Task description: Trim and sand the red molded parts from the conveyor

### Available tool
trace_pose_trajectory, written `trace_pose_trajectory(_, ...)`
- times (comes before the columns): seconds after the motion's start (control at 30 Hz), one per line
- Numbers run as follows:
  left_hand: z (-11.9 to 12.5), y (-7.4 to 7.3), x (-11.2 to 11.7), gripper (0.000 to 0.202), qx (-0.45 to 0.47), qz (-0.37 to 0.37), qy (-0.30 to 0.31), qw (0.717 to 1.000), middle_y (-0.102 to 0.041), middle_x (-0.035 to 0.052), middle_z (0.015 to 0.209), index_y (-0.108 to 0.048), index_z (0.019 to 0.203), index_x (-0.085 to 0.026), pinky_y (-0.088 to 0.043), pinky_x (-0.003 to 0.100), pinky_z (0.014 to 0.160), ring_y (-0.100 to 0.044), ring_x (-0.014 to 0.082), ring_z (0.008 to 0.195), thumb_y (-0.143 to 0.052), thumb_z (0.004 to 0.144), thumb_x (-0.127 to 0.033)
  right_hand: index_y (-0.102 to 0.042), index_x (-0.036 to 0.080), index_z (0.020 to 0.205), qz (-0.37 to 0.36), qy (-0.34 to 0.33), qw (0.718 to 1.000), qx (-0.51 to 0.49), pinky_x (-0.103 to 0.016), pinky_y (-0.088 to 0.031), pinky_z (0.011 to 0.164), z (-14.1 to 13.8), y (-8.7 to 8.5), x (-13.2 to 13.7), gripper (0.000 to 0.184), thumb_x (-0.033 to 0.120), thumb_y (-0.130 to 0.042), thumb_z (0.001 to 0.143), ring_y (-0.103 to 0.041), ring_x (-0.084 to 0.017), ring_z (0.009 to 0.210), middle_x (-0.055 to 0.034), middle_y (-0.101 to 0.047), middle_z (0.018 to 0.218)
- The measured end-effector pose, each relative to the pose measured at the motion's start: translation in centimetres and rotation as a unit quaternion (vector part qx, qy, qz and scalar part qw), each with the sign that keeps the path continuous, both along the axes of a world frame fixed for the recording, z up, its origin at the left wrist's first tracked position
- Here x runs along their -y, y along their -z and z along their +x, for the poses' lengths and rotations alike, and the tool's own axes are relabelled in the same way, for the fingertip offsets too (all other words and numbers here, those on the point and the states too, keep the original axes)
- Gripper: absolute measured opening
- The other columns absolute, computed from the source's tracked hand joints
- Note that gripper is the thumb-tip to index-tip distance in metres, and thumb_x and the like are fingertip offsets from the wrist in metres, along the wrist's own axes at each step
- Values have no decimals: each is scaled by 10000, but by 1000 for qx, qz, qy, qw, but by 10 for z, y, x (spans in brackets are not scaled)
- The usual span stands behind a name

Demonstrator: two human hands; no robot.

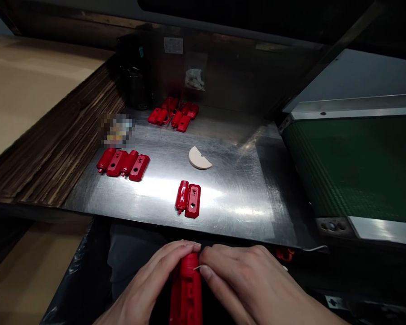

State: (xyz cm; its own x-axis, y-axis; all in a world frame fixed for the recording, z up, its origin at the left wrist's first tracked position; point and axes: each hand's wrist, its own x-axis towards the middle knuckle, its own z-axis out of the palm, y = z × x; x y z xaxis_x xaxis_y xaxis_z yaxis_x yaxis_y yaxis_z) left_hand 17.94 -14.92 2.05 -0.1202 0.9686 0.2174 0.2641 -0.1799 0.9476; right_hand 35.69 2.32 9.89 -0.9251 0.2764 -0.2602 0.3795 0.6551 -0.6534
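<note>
Below the table's front edge, my left hand is wrapped round the side of a red plastic molded part, which has a ribbed round end and a row of slots. From the other side my right hand pinches a thin pale blade-like sliver against the ribbed end. Most of that sliver is hidden by the fingers. Nearest on the metal table lies a red molded pair, a cylinder beside a flat plate. Two similar red pairs lie side by side at the left.
A cream half-disc lies mid-table. Behind it are several red parts and a dark bottle. Stacked cardboard borders the metal table on the left; a green conveyor belt runs at the right. A black plastic bag hangs below.
</note>
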Motion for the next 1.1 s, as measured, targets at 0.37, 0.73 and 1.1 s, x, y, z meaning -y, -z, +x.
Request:
trace_pose_trajectory(0.37, 2, -11, -6, 826, -32, 26, -13, 999, -649, 94, 1577, -424, 1681, -348, -522, 453, 1227, -652, 364, 1412, -794, 951, -457, -629, 243, 976, -37, -9, 999, 33, -292, -414, 641, 0, -3, -2, 264, 292, -431, 1143, -678, -161, 718, 12, -739, 925)
trace_pose_trajectory(0.73, 0, -16, -5, 859, -71, 43, 11, 996, -638, 128, 1583, -379, 1701, -302, -503, 493, 1245, -655, 369, 1410, -763, 960, -504, -544, 242, 914, -126, -9, 990, 69, -271, -426, 650, -3, -16, -4, 285, 316, -402, 1150, -642, -147, 681, 32, -703, 857)
trace_pose_trajectory(1.1, -3, -18, -6, 850, -32, 31, 21, 999, -627, 134, 1600, -455, 1674, -291, -492, 521, 1248, -638, 397, 1429, -836, 915, -321, -534, 241, 879, -145, -16, 988, 59, -262, -429, 618, -1, -10, -4, 257, 283, -455, 1119, -619, -143, 643, 35, -685, 817)
